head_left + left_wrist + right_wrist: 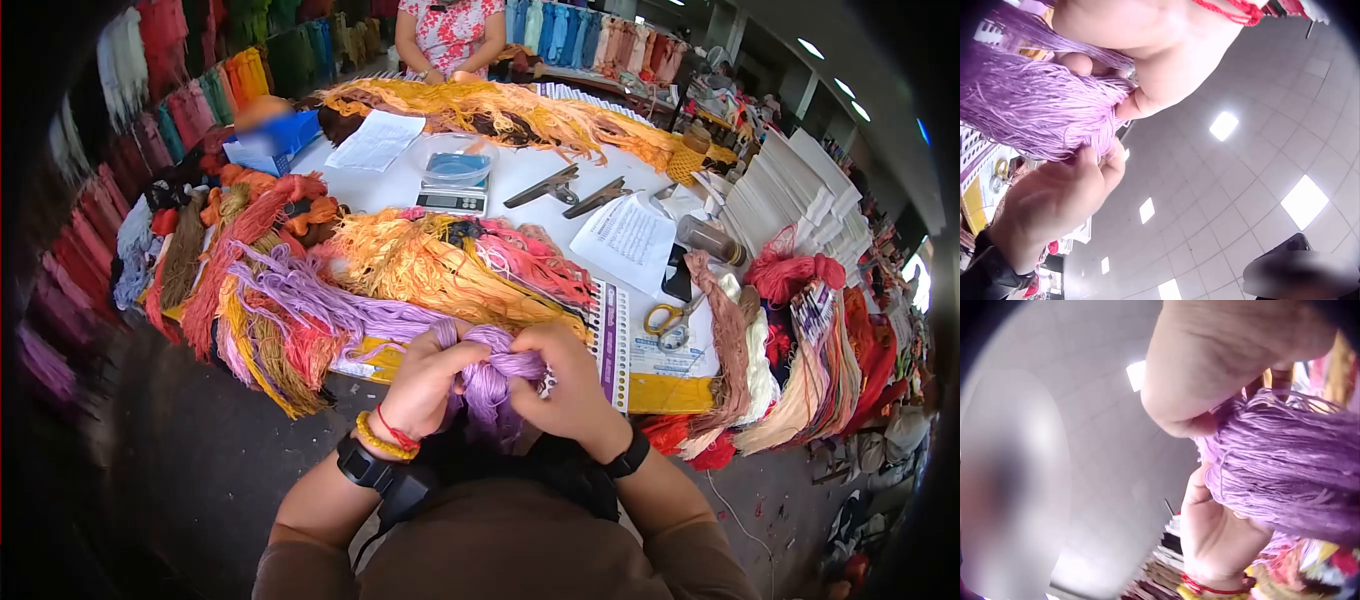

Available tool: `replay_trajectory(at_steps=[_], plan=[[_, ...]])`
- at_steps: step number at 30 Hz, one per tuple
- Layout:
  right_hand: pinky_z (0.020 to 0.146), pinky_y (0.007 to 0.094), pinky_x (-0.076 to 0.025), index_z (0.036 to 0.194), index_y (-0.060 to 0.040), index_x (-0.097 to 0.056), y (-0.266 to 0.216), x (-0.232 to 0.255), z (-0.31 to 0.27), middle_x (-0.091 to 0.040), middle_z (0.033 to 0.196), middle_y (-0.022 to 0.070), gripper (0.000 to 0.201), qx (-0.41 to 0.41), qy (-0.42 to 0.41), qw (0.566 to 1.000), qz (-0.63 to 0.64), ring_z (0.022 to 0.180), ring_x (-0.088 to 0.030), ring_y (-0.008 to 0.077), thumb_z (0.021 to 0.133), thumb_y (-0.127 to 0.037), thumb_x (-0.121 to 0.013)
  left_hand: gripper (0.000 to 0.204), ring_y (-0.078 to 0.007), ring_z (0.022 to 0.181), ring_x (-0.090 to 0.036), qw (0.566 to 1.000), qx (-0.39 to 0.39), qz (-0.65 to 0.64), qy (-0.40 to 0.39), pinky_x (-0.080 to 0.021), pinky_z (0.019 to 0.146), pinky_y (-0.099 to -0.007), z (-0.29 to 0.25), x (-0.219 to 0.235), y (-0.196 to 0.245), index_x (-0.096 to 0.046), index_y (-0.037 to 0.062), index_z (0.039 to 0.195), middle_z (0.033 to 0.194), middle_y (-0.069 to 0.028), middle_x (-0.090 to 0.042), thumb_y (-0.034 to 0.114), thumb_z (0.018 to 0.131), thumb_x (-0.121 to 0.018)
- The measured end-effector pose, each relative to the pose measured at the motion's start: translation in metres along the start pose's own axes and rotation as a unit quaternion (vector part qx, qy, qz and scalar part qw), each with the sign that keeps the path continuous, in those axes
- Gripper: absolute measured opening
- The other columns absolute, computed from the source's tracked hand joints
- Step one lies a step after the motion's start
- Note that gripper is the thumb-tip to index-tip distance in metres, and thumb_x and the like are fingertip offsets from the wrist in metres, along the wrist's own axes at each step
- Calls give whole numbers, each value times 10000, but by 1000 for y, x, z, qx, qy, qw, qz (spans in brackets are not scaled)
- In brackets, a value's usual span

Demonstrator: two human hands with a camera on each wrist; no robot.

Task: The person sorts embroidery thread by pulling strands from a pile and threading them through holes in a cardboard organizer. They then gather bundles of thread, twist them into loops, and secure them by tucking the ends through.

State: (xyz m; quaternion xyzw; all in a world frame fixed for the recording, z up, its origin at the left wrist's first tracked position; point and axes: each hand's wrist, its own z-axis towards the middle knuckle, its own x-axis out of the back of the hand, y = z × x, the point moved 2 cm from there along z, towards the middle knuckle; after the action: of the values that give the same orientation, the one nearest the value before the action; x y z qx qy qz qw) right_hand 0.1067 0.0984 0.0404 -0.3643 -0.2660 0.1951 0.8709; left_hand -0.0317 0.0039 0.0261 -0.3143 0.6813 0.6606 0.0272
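Note:
A bundle of purple thread (487,385) is held between both hands near the table's front edge. The left hand (425,378) grips it from the left, its thumb across the strands. From the right, the right hand (568,385) pinches the same bundle with curled fingers. Both wrist views show the purple bundle (1041,103) (1291,462) close up, thumbs pressed into its gathered end. Loose purple strands (330,305) trail left over the heap. Some fingertips are hidden behind the thread.
Orange thread (430,265) lies just beyond the hands. Farther back are a scale (452,200), two metal clips (543,187) and papers (625,235). Scissors (668,318) and a phone (677,275) lie right, beside hanging skeins (755,370). A person (450,40) stands across the table.

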Motion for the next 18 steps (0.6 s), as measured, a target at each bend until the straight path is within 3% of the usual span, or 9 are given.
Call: replay_trajectory(at_steps=[2,4,7,8,9,12,14,16,18], plan=[[682,312,-431,893,-62,-541,-9,1,7,-568,805,96,239,145,-74,948,-273,736,-547,255,663,-97,-593,101,-13,669,-506,999,-14,43,-7,-325,496,-153,2,-1,1,-577,55,869,789,9,-593,122,797,-595],[635,324,-433,859,-64,-542,-6,1,9,-569,792,111,230,131,-65,951,-273,719,-544,292,649,-115,-620,105,-37,682,-526,999,-14,24,-18,-361,529,-168,3,0,2,-575,41,881,802,-12,-604,117,809,-572],[586,263,-405,820,-66,-534,6,3,9,-541,719,43,141,42,-30,979,-195,668,-541,184,688,-68,-582,115,-94,717,-566,998,-44,-39,-32,-427,614,-214,1,-1,17,-575,13,883,818,-55,-621,104,833,-525],[587,233,-393,825,-66,-529,23,5,8,-524,723,7,129,-92,-4,996,-15,674,-522,130,704,-34,-560,128,-128,738,-585,993,-74,-84,-35,-457,667,-244,-1,0,25,-578,0,873,821,-75,-627,96,845,-499],[587,203,-380,829,-66,-525,39,3,6,-507,727,-28,128,-222,20,961,166,681,-503,75,721,0,-538,161,-179,770,-600,985,-63,-155,-52,-470,752,-300,0,8,27,-584,-17,825,803,-96,-623,87,860,-467],[609,178,-363,851,-62,-519,61,-11,-3,-488,780,-56,166,-225,72,928,289,715,-454,25,731,51,-507,194,-175,758,-599,961,-42,-251,-107,-474,716,-290,0,11,26,-590,-10,780,773,-98,-621,110,870,-467],[633,211,-394,854,-47,-504,32,-16,1,-540,811,-6,159,-170,95,933,302,731,-496,69,721,37,-530,184,-159,726,-598,977,-54,-189,-85,-472,672,-276,1,11,28,-582,-7,808,738,-93,-615,125,874,-472],[680,246,-423,842,-31,-495,9,-16,4,-573,834,39,143,23,5,999,-26,768,-533,118,724,40,-531,187,-132,671,-591,995,-29,-61,-74,-456,620,-254,0,7,27,-572,-2,833,715,-74,-614,156,879,-484],[724,281,-443,845,-25,-494,24,-12,2,-592,863,79,149,64,-27,992,-101,797,-557,161,718,35,-545,178,-104,624,-578,995,-19,-6,-93,-433,585,-226,0,4,30,-568,6,846,695,-57,-616,170,875,-504]])
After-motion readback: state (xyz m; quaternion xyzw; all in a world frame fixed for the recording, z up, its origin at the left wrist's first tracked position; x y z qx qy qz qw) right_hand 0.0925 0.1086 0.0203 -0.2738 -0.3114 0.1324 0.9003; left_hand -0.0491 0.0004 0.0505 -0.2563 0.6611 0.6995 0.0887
